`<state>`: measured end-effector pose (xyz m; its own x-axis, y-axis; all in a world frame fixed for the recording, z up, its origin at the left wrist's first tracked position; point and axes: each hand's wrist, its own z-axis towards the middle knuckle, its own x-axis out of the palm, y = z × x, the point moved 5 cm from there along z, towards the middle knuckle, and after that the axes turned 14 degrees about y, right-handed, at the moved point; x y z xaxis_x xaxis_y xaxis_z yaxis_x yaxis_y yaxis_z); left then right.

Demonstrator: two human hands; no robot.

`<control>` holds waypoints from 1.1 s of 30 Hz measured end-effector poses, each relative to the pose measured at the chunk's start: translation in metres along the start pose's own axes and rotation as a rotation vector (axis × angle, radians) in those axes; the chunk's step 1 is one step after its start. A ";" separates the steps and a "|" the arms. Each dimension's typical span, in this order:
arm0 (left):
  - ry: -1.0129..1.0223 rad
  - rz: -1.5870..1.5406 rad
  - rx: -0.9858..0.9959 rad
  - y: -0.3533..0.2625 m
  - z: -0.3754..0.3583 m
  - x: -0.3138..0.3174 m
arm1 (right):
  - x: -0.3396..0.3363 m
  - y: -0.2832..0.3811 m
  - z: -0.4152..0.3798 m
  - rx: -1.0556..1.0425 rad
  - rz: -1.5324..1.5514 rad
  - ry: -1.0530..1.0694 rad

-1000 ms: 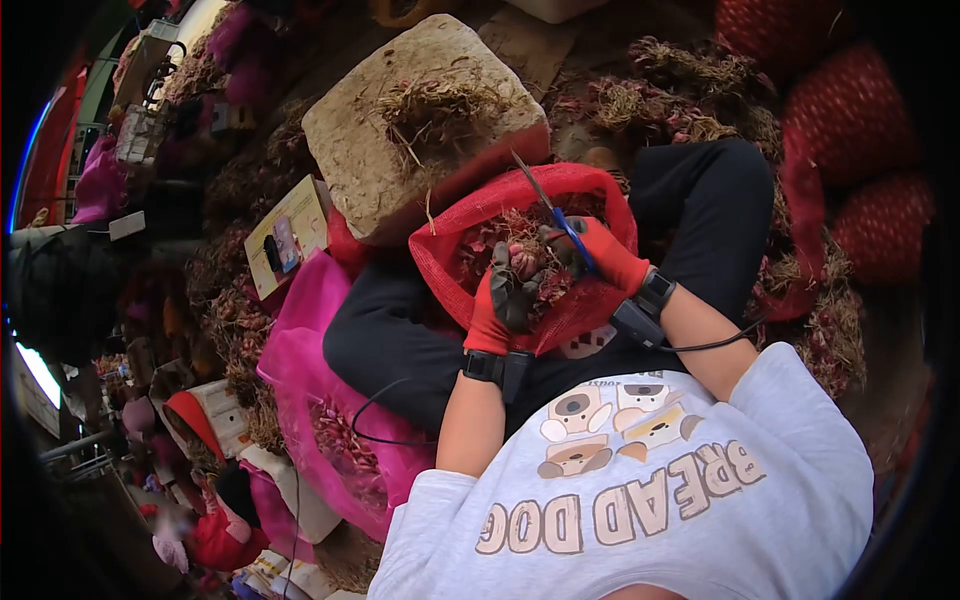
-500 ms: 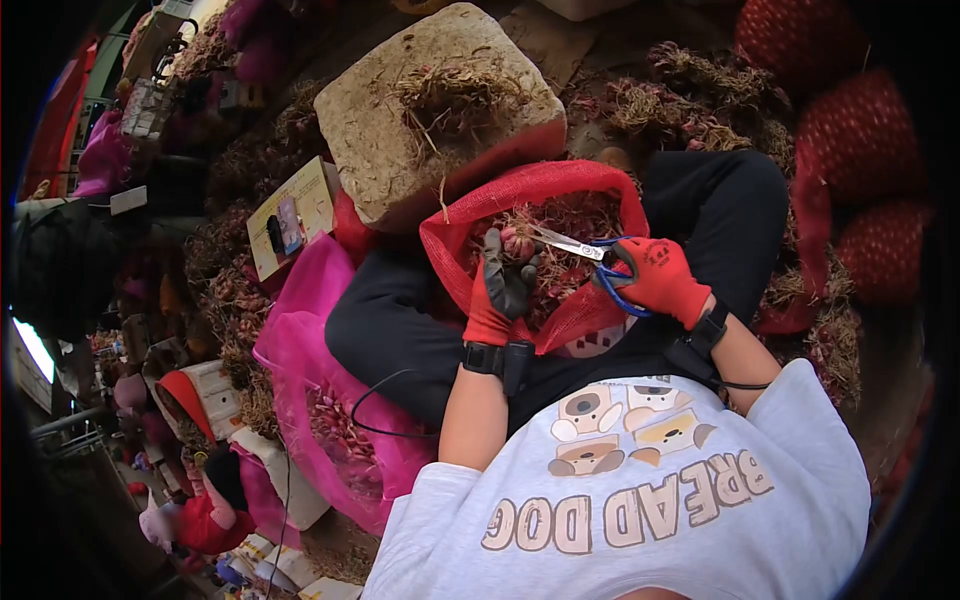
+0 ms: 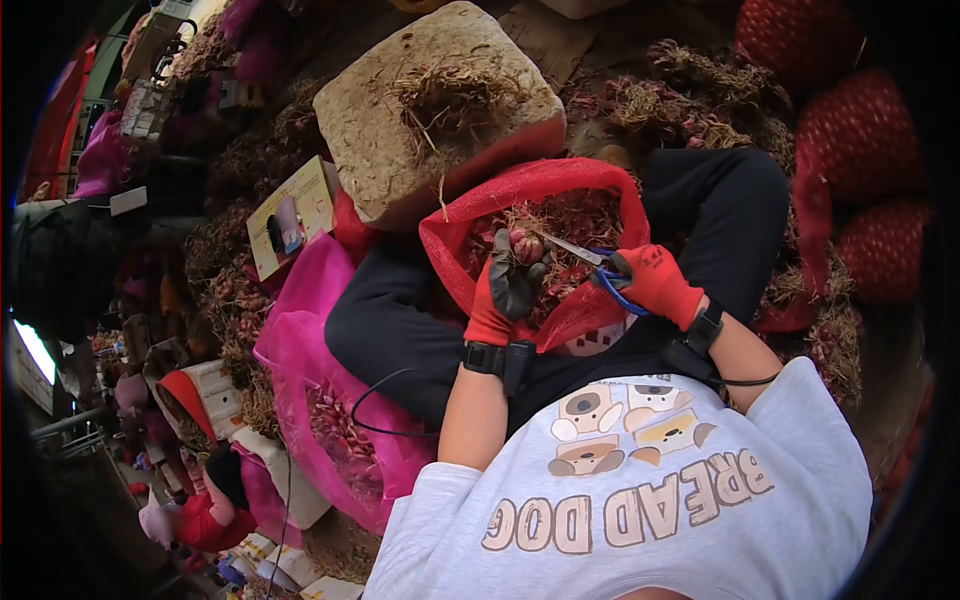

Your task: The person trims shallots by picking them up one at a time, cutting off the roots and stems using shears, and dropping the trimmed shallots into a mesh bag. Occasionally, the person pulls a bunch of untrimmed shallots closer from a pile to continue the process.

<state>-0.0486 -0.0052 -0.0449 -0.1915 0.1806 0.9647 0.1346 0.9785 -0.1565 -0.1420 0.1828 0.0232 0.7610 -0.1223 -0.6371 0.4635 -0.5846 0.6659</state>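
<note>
My left hand (image 3: 512,281), in a red glove with a dark grey palm, is closed around a pink-purple shallot bulb (image 3: 525,246). Blue-handled scissors (image 3: 612,282) are in my right hand (image 3: 658,282), which wears a matching red glove. Their blades reach left, with the tips right at the top of the bulb. Both hands are over the mouth of a red mesh bag (image 3: 455,262) set between my crossed legs. Inside the bag lie dry trimmings and reddish bits (image 3: 585,215).
Ahead is a pale foam block (image 3: 370,130) with dry stalks on top. On my left are a pink mesh bag (image 3: 310,385) of bulbs and a yellow box (image 3: 310,200). Full red sacks (image 3: 860,140) stand right. Another person (image 3: 205,520) sits far left.
The scissors have turned so their blades appear narrower and closer together, with the tips at the bulb. The bulb has turned slightly in my left hand.
</note>
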 end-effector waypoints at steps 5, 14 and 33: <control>-0.012 0.251 0.254 -0.006 0.001 0.012 | 0.000 0.002 -0.001 0.072 0.213 -0.008; -0.008 1.153 0.453 -0.016 -0.002 0.031 | 0.004 0.009 -0.003 0.017 -0.089 -0.156; -0.107 0.819 0.220 -0.011 -0.001 0.015 | -0.008 0.006 0.000 0.047 -0.150 -0.051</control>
<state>-0.0519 -0.0133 -0.0280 -0.2086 0.8370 0.5060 0.0814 0.5304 -0.8438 -0.1449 0.1806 0.0323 0.6599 -0.0709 -0.7480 0.5474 -0.6365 0.5433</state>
